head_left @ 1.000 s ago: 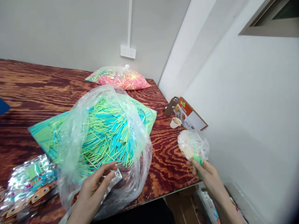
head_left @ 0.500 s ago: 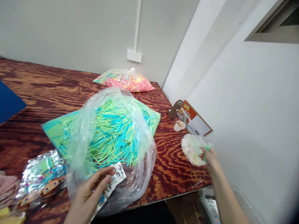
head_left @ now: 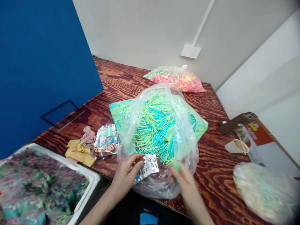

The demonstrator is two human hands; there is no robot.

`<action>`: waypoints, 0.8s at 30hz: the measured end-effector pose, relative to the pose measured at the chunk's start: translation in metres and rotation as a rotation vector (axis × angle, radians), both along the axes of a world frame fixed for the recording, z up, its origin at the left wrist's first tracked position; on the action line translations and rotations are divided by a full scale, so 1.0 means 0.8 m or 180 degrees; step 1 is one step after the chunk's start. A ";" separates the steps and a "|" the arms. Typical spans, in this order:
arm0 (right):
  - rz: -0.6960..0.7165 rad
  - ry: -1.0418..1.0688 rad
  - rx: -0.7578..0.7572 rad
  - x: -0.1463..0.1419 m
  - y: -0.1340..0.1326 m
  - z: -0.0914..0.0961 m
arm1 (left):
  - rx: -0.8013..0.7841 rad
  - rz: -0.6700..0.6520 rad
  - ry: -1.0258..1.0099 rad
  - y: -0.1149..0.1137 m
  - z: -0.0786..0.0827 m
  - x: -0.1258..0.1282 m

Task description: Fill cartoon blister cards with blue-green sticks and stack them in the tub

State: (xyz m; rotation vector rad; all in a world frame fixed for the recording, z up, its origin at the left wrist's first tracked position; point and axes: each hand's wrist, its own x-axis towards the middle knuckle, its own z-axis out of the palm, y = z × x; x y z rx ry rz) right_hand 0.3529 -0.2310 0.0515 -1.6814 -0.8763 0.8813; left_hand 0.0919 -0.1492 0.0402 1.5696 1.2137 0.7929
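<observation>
My left hand [head_left: 126, 175] grips a printed foil packet [head_left: 150, 166] between thumb and fingers, at the near side of a large clear plastic bag [head_left: 186, 134]. Thin green and blue sticks [head_left: 154, 125] fill that bag, whose mouth gapes toward me. Just right of the packet, my right hand [head_left: 185, 181] is closed around a small light-green thing [head_left: 176, 166]. Motion smears it, so its kind is unclear. A clear bag of small pale pieces [head_left: 262, 190] lies at the far right.
Left of the big bag are another foil packet [head_left: 106, 140] and pink and yellow cloths [head_left: 81, 153]. A white-rimmed box [head_left: 93, 178] of colourful packets stands lower left, below a blue panel [head_left: 47, 62]. A brown flask [head_left: 237, 123], paper cup [head_left: 235, 146] and tied bag [head_left: 175, 79] stand farther off.
My right hand has moved left from the small clear bag to beside the foil packet, carrying the green thing. The view has swung left, bringing the box and more blue panel into sight.
</observation>
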 end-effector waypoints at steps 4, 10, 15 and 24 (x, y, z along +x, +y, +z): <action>0.1247 0.0719 -0.0052 -0.118 0.053 -0.009 | 0.1012 0.0147 0.0369 -0.017 0.006 0.008; 0.1324 0.0253 0.0749 -0.144 0.062 -0.051 | 0.1743 0.0229 0.0596 -0.038 -0.004 0.019; 0.1179 0.0520 0.0749 -0.147 0.054 -0.093 | 0.1978 -0.0492 0.1377 -0.039 -0.031 0.036; 0.1171 0.0808 0.0641 -0.148 0.057 -0.092 | 0.2057 -0.0645 0.1571 -0.043 -0.027 0.028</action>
